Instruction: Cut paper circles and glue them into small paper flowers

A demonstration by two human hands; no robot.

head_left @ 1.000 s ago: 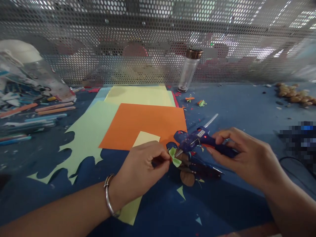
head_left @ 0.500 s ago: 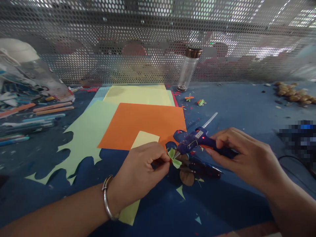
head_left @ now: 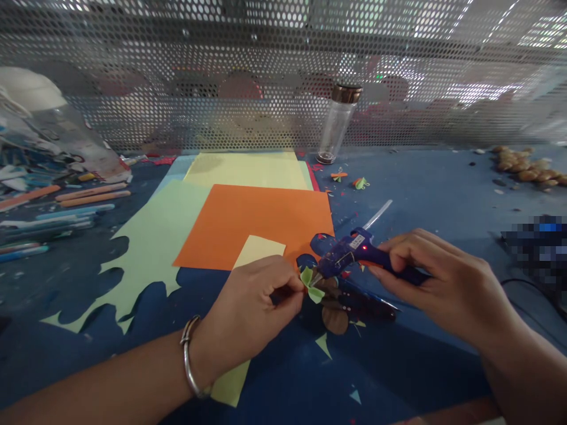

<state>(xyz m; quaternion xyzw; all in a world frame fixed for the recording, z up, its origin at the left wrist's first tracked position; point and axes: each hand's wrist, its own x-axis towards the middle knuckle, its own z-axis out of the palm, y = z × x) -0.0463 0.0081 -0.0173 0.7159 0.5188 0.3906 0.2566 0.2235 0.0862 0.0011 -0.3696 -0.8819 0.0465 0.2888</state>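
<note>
Between thumb and fingertips, my left hand (head_left: 261,301) pinches a small green paper flower (head_left: 312,285); the pinched end is hidden by the fingers. My right hand (head_left: 438,283) is wrapped round the handle of a blue hot glue gun (head_left: 343,255). A clear glue stick (head_left: 378,214) pokes out of its back end, and a red light glows on its side. The gun's nozzle points down-left and meets the middle of the green paper. Under the gun lie scissors with blue handles (head_left: 322,242), a dark pen-like tool (head_left: 372,302) and a brown round piece (head_left: 335,319).
Orange paper (head_left: 257,221), cut green paper (head_left: 163,218) and yellow sheets (head_left: 243,168) lie ahead. A glass bottle (head_left: 339,124) stands by the perforated metal screen (head_left: 190,106). Two small paper pieces (head_left: 361,183) sit near it. Pens (head_left: 66,218) are at left, brown lumps (head_left: 527,167) at right.
Almost nothing differs. The nozzle stays at the green paper flower, and both hands keep their grips; the whole view has shifted very slightly.
</note>
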